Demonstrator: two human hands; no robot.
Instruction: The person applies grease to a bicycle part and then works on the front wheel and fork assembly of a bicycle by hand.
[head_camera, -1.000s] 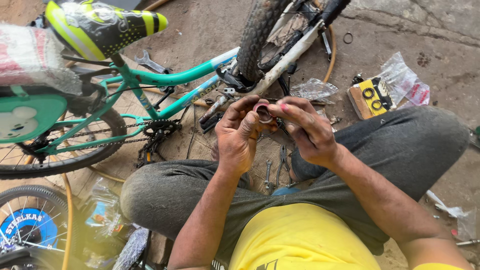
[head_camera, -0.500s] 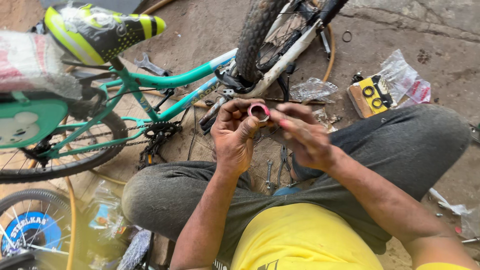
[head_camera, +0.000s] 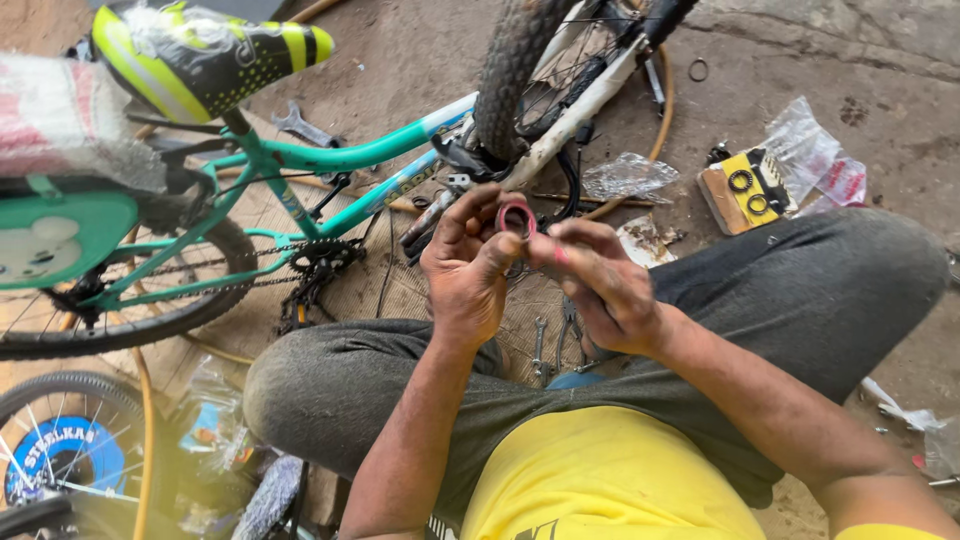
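Left hand (head_camera: 470, 265) — red ring (head_camera: 516, 218) at fingertips, right hand (head_camera: 605, 285) beside

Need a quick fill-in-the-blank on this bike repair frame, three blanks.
1. Both hands, left hand and right hand, hold a small red ____.
2. The bicycle frame is coloured ____.
3. The saddle is wrapped in clear ____.
Missing words: ring; green; plastic.

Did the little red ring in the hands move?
Cannot tell. The red ring sits between both hands, just below the knobby front tyre, as before; only the head camera seems to shift.
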